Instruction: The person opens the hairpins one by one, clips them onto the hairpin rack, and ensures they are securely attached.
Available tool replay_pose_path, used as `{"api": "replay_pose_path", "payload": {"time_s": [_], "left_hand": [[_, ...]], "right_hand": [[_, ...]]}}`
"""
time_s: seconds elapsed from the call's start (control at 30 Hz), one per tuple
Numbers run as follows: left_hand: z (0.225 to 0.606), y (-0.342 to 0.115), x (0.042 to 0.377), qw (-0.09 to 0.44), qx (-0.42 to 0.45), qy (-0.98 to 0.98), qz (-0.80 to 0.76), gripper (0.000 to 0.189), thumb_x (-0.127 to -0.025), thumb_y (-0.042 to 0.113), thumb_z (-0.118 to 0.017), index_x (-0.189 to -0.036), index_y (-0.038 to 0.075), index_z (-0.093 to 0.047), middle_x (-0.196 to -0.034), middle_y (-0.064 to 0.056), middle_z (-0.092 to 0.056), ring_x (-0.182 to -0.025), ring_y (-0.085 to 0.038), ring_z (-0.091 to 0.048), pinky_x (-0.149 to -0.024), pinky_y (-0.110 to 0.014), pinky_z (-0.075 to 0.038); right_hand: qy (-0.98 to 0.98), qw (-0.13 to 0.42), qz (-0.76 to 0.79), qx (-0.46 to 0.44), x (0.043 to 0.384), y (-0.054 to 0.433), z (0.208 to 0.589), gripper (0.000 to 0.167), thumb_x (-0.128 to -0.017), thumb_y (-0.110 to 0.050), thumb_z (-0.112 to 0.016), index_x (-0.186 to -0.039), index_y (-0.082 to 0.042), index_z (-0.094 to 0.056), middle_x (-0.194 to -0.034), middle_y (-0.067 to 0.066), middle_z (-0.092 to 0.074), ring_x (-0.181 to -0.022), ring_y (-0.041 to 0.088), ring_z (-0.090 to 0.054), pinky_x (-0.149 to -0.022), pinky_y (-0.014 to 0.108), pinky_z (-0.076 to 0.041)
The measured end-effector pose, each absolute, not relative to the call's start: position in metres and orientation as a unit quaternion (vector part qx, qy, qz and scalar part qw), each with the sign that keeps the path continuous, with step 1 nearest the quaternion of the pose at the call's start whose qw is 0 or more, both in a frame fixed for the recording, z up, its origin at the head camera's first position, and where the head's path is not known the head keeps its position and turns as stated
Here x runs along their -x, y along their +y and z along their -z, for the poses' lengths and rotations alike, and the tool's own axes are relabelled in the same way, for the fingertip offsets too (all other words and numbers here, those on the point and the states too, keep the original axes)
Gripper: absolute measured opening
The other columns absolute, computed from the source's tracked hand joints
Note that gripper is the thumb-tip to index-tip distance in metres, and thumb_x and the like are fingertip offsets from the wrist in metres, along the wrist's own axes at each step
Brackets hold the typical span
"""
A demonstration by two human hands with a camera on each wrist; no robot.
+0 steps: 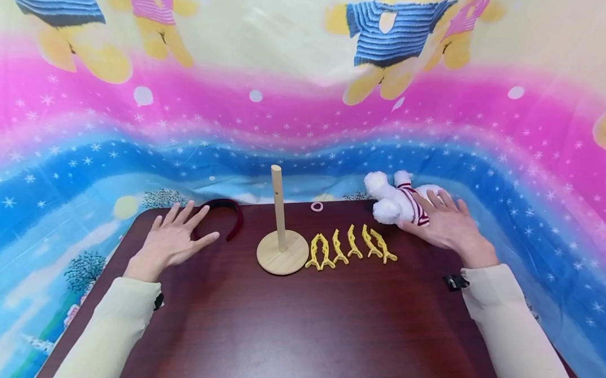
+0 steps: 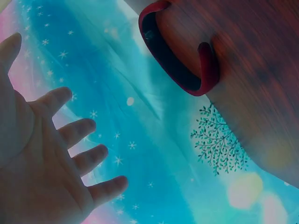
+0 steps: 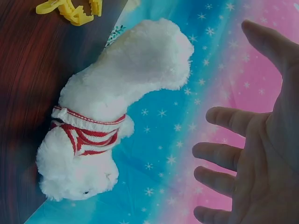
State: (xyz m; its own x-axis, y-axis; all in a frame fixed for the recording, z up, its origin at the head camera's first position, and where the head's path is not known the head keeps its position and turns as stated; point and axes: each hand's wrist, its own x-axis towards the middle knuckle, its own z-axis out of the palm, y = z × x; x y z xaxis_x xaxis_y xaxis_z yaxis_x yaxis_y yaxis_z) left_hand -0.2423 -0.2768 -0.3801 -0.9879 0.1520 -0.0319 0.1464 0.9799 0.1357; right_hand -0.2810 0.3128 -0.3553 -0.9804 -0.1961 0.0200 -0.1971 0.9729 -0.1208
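Note:
Fingers spread and holding nothing, my left hand (image 1: 171, 242) hovers over the table's left side, beside a dark red headband (image 1: 237, 220). The left wrist view shows the same headband (image 2: 163, 58) apart from the left hand (image 2: 42, 149). My right hand (image 1: 448, 226), also spread, overlaps a white plush toy (image 1: 385, 209) in the head view. From the right wrist, a gap shows between the right hand (image 3: 252, 154) and the plush toy (image 3: 126, 70), which lies on its side in a red-and-white striped garment (image 3: 88, 133).
A wooden stand, a round base (image 1: 274, 261) with an upright post (image 1: 279, 210), is at the table's middle. Several yellow claw-clip-like pieces (image 1: 352, 242) line up to its right. Behind them lies a small pale pink ring (image 1: 312, 206). A printed cloth (image 1: 285, 120) hangs behind the table (image 1: 297, 324).

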Motion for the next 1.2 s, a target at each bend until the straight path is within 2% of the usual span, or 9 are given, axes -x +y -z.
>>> {"api": "replay_pose_path", "payload": {"time_s": [0.2, 0.47, 0.67, 0.73, 0.93, 1.2], "left_hand": [[0.385, -0.275, 0.244, 0.012, -0.097, 0.993, -0.070, 0.087, -0.094, 0.076, -0.035, -0.162, 0.024, -0.017, -0.168, -0.019, -0.012, -0.153, -0.046, -0.006, -0.118, -0.070, -0.010], [0.391, -0.273, 0.245, 0.002, -0.121, 0.991, -0.066, 0.085, -0.096, 0.071, -0.039, -0.160, 0.017, -0.025, -0.165, -0.023, -0.021, -0.152, -0.047, -0.014, -0.119, -0.065, -0.018], [0.396, -0.271, 0.246, -0.001, -0.135, 0.988, -0.079, 0.084, -0.095, 0.069, -0.043, -0.159, 0.016, -0.029, -0.164, -0.022, -0.024, -0.150, -0.047, -0.019, -0.116, -0.066, -0.026], [0.398, -0.270, 0.246, 0.000, -0.139, 0.986, -0.088, 0.084, -0.095, 0.069, -0.045, -0.158, 0.017, -0.030, -0.163, -0.021, -0.025, -0.150, -0.047, -0.021, -0.113, -0.068, -0.029], [0.406, -0.267, 0.247, -0.002, -0.150, 0.983, -0.110, 0.081, -0.094, 0.065, -0.052, -0.157, 0.018, -0.034, -0.162, -0.020, -0.030, -0.147, -0.047, -0.028, -0.108, -0.068, -0.035], [0.421, -0.256, 0.248, -0.011, -0.159, 0.979, -0.128, 0.078, -0.093, 0.060, -0.058, -0.156, 0.018, -0.037, -0.160, -0.017, -0.036, -0.145, -0.042, -0.035, -0.107, -0.065, -0.039]], "right_hand": [[-0.991, 0.012, -0.064, -0.114, 0.281, 0.314, 0.357, 0.097, -0.090, -0.075, -0.045, -0.161, -0.014, -0.019, -0.162, 0.027, -0.023, -0.150, 0.053, -0.011, -0.117, 0.071, -0.005], [-0.991, 0.020, -0.064, -0.119, 0.279, 0.315, 0.361, 0.097, -0.087, -0.079, -0.047, -0.157, -0.013, -0.033, -0.153, 0.027, -0.042, -0.141, 0.054, -0.031, -0.108, 0.073, -0.027], [-0.990, 0.010, -0.080, -0.112, 0.279, 0.317, 0.366, 0.092, -0.087, -0.077, -0.051, -0.153, -0.014, -0.041, -0.142, 0.028, -0.054, -0.126, 0.053, -0.050, -0.092, 0.069, -0.044], [-0.990, 0.007, -0.087, -0.109, 0.279, 0.316, 0.367, 0.091, -0.087, -0.076, -0.052, -0.152, -0.014, -0.042, -0.139, 0.028, -0.056, -0.122, 0.053, -0.054, -0.087, 0.069, -0.046], [-0.988, -0.001, -0.094, -0.120, 0.280, 0.318, 0.374, 0.083, -0.089, -0.073, -0.053, -0.147, -0.013, -0.050, -0.136, 0.025, -0.061, -0.119, 0.053, -0.057, -0.087, 0.067, -0.046], [-0.982, 0.010, -0.120, -0.147, 0.282, 0.319, 0.387, 0.066, -0.091, -0.060, -0.061, -0.134, -0.010, -0.061, -0.128, 0.018, -0.067, -0.116, 0.044, -0.062, -0.092, 0.061, -0.047]]}}
